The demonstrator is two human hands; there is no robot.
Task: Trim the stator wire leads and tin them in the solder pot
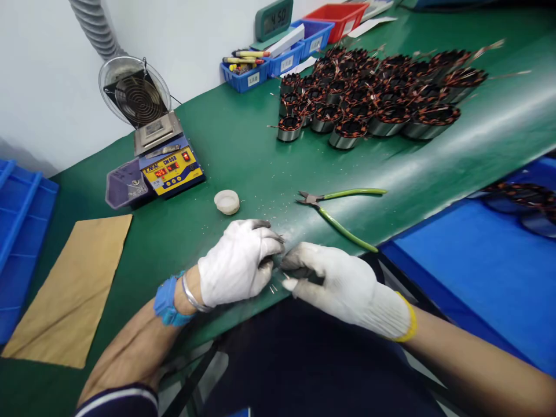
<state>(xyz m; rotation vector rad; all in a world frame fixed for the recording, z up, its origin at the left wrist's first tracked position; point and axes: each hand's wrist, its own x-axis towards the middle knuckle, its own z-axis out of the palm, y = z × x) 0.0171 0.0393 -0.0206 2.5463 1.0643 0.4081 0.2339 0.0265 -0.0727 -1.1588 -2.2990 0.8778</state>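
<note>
My left hand (238,262), in a white glove, is curled closed at the near edge of the green mat (243,150). My right hand (336,281), also gloved, is closed right beside it, fingertips meeting the left hand's. Something small and dark sits between the two hands, mostly hidden by the fingers, with thin copper wire ends poking out below. Green-handled cutters (339,211) lie open on the mat just beyond my right hand. A small white cap (226,201) rests beyond my left hand.
Several copper-wound stators (373,87) stand grouped at the far right. A soldering station with fan (160,156) sits far left, by a brown sheet (73,289). Blue bins (278,58) and a clock (273,18) line the wall. Blue trays (478,272) flank the mat.
</note>
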